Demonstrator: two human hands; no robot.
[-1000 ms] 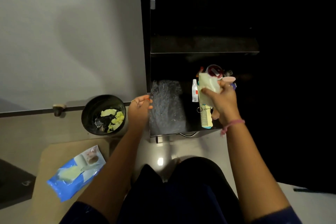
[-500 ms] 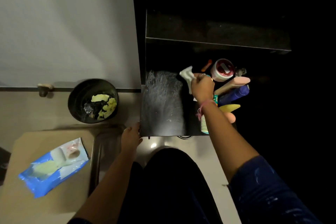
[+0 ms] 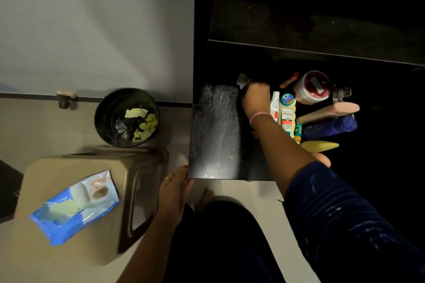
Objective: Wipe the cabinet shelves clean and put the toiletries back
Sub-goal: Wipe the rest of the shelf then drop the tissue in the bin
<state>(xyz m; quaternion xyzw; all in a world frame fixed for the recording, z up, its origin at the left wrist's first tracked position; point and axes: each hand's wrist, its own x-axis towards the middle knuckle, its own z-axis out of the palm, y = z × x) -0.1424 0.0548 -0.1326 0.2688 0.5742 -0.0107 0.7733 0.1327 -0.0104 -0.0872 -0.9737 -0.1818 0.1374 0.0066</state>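
Note:
The dark bottom cabinet shelf (image 3: 213,135) shines wet on its left half. My right hand (image 3: 255,99) reaches deep into the cabinet and grips a pale wipe (image 3: 242,80), pressing it at the back of the shelf. Toiletries are heaped on the shelf's right side: a white jar with a red lid (image 3: 311,87), a pink bottle (image 3: 331,111), a blue bottle (image 3: 331,127), a yellow tube (image 3: 320,146) and small white tubes (image 3: 287,119). My left hand (image 3: 174,190) rests with straight fingers at the shelf's front left corner.
A black bin (image 3: 126,117) with used yellow wipes stands left of the cabinet by the white wall. A beige stool (image 3: 92,190) at lower left carries a blue wipes packet (image 3: 76,207). An upper dark shelf (image 3: 310,48) hangs above.
My right hand has pushed the wipe from the toiletries farther back and left into the cabinet. My left hand dropped from the shelf's left side to its front corner. The view has tilted downward.

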